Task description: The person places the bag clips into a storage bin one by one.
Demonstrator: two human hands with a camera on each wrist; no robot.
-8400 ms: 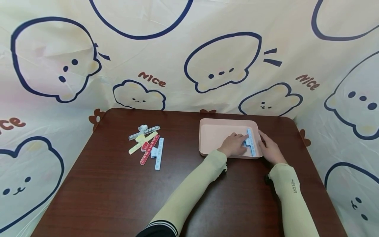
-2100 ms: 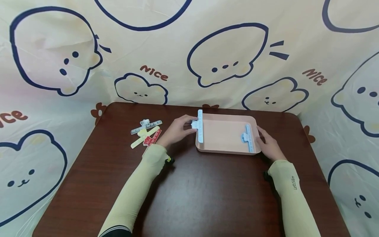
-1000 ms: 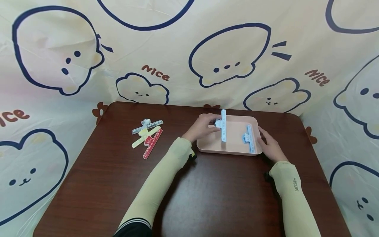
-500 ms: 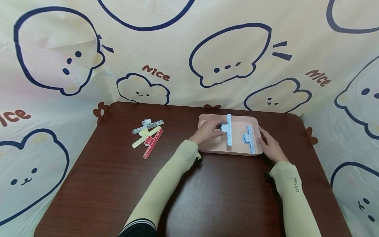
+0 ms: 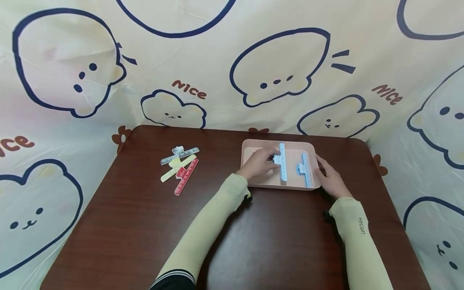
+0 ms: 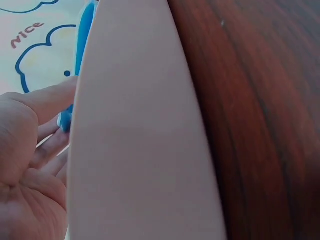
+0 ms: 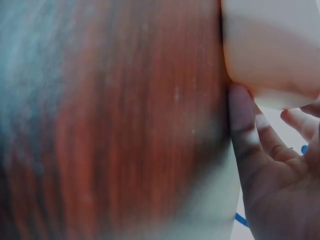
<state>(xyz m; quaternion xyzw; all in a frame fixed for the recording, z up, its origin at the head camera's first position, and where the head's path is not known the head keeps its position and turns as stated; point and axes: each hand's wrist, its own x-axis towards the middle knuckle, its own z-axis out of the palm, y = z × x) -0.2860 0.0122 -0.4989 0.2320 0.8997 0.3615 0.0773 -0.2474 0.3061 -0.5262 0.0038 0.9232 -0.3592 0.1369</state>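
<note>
My left hand (image 5: 259,163) pinches the light-blue plastic ruler clip (image 5: 282,162) by its handle, inside the pink plastic tray (image 5: 253,151) near the worktop's far-right corner. It looks light, stiff and slick. My right hand (image 5: 329,179) rests loosely against the tray's right edge.

Pale yellow-green sleeves (image 5: 214,225); right sleeve lettered.

1. Head view: from above, facing forward and down, far enough for the whole table (image 5: 253,249).
2. Wrist views: pressed close against the pink tray (image 6: 140,150) wall, shared at right of centre in the head frame.
</note>
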